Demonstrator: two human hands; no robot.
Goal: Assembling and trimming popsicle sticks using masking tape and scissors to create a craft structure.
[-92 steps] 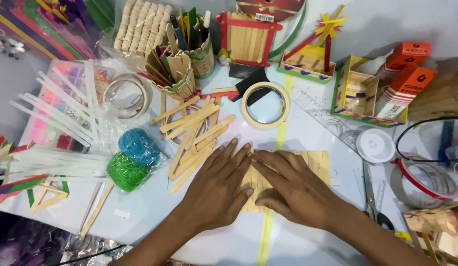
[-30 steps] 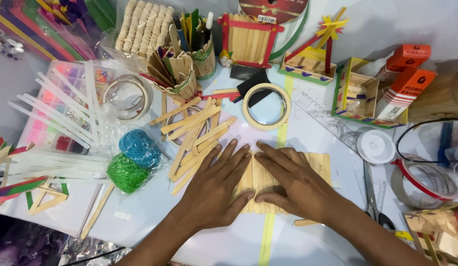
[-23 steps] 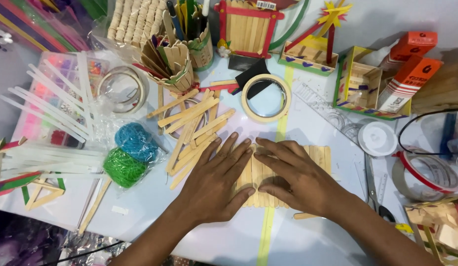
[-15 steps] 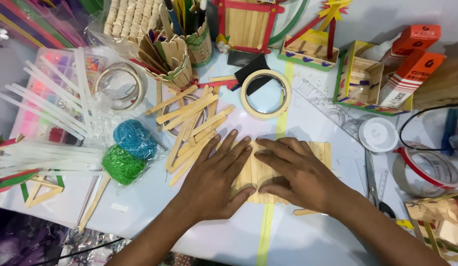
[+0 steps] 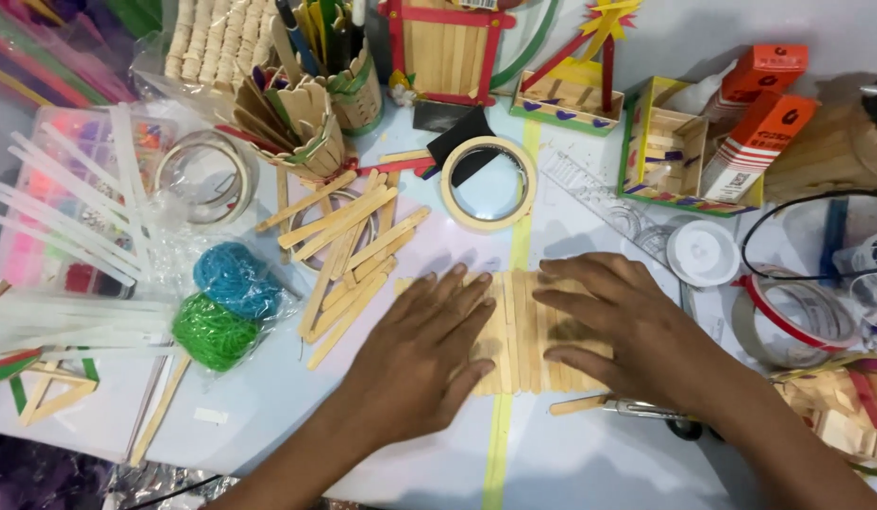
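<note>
A flat panel of wooden craft sticks [image 5: 517, 331] laid side by side lies on the white table [image 5: 552, 453]. My left hand [image 5: 424, 354] rests palm down on the panel's left part, fingers spread. My right hand [image 5: 627, 326] lies flat on its right part, fingers pointing left. Both hands press on the sticks and hide much of the panel. A single loose stick [image 5: 575, 405] lies just below the panel by my right wrist.
A heap of loose craft sticks [image 5: 349, 250] lies left of the panel, with a masking tape roll [image 5: 489, 183] behind it. Blue [image 5: 233, 279] and green [image 5: 212, 331] yarn balls, glue sticks [image 5: 70, 227], stick holders [image 5: 302, 123] and small stick houses [image 5: 670, 146] crowd the table.
My hands have shifted a little on the panel, the right one sliding further right and flatter. The view has tilted slightly downward.
</note>
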